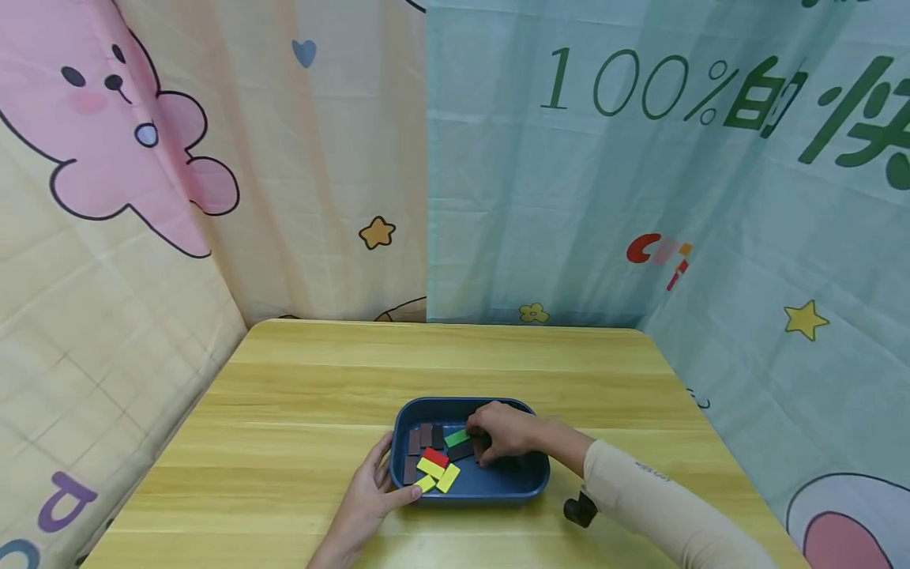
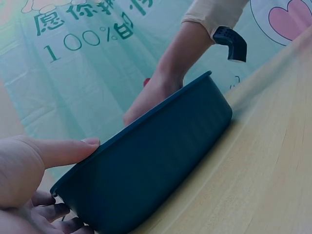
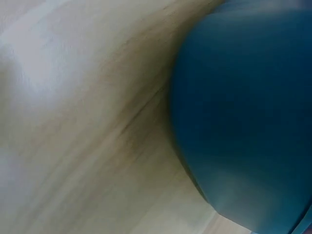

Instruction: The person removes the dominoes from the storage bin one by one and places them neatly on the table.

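Several blocks [image 1: 448, 478] show from head, not left wrist; left fingers [image 2: 56, 211] grip tray [image 2: 146, 163], grasp of right fingers [image 1: 479, 423] unclear.

The right hand [image 1: 506, 431] covers part of a brown block [image 1: 479, 451] around the middle of the tray [image 1: 472, 499], can't tell if it's pinched. The right forearm [image 1: 565, 446] hides some of the tray's right edge. Left wrist view: the near wall blocks everything inside. Right wrist view's kinda blurry, tray chopped off. Sleeve lettering [image 1: 652, 471] is too tiny to read.
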`<state>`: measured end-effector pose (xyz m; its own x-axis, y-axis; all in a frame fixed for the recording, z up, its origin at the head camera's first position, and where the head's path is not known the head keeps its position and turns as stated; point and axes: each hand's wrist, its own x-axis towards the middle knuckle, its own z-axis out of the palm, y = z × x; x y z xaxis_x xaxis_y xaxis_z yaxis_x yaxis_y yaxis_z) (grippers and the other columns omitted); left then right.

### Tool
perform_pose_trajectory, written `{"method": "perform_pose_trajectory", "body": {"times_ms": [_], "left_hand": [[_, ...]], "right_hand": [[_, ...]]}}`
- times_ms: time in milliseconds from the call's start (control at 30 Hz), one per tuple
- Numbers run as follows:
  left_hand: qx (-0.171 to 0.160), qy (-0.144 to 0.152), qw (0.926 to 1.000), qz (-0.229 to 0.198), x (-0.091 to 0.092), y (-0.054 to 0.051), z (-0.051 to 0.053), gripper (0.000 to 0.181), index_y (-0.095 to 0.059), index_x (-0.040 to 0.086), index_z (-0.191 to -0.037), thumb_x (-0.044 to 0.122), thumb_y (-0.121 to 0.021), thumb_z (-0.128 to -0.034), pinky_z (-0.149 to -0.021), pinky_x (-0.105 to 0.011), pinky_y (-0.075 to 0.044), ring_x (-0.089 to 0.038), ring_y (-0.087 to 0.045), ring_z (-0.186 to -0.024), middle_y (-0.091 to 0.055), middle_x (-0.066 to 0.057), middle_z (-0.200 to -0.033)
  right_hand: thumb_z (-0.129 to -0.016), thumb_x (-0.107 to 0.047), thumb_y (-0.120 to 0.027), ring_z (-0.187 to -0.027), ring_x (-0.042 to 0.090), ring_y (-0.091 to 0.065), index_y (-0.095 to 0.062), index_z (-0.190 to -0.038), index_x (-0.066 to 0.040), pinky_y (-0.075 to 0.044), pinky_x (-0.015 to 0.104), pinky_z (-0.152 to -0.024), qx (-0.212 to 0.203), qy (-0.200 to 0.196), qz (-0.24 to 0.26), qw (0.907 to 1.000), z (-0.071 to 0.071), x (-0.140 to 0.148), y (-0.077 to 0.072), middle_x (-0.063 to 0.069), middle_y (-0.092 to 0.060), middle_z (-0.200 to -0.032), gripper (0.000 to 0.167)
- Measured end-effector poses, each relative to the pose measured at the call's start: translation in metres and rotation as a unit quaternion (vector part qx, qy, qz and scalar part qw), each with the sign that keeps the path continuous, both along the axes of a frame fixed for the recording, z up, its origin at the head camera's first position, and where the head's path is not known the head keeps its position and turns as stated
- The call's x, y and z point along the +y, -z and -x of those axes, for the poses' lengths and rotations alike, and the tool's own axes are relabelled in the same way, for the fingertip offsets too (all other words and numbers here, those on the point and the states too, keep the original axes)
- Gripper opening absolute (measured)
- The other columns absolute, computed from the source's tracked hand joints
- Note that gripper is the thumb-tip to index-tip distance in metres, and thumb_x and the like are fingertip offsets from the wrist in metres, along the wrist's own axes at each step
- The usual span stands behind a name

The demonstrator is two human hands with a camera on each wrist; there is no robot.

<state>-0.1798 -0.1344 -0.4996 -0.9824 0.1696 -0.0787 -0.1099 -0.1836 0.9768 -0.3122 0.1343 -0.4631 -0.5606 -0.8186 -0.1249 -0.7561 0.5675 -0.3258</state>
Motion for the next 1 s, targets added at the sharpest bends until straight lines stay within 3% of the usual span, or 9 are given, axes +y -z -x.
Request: {"method": "perform_pose_trajectory", "body": {"times_ms": [267, 567, 1000], "left_hand": [[0.0, -0.001, 1.0, 0.003, 0.0, -0.001, 0.002, 0.104, -0.012, 0.0, -0.163, -0.006, -0.081, -0.0851, -0.111, -0.041, -0.041, -0.044, -0.026, -0.15, -0.024, -0.031, -0.163], [-0.004, -0.006, 0.9997, 0.024, 0.002, 0.0, 0.001, 0.105, -0.014, 0.001, -0.163, -0.004, -0.083, -0.0839, -0.111, -0.045, -0.041, -0.046, -0.027, -0.149, -0.025, -0.032, -0.162], [-0.001, -0.009, 0.9999, 0.014, 0.002, 0.001, 0.002, 0.101, -0.019, 0.005, -0.162, -0.004, -0.082, -0.0838, -0.111, -0.045, -0.042, -0.044, -0.028, -0.149, -0.03, -0.029, -0.162]], "right_hand": [[-0.086, -0.018, -0.088, -0.077, -0.004, -0.06, -0.076, -0.107, -0.007, -0.052, 0.017, -0.078, -0.015, -0.023, 0.027, 0.9993, 0.002, 0.001, 0.003, -0.02, -0.065, -0.079, 0.027], [-0.086, -0.017, -0.085, -0.086, 0.0, -0.06, -0.077, -0.11, -0.005, -0.053, 0.021, -0.084, -0.032, -0.003, 0.03, 0.999, 0.0, 0.006, -0.016, -0.017, -0.066, -0.083, 0.028], [-0.085, -0.013, -0.082, -0.094, 0.009, -0.061, -0.075, -0.114, 0.0, -0.056, 0.031, -0.089, 0.034, 0.011, 0.065, 0.9973, 0.0, 0.041, -0.038, -0.007, -0.064, -0.098, 0.032]]}}
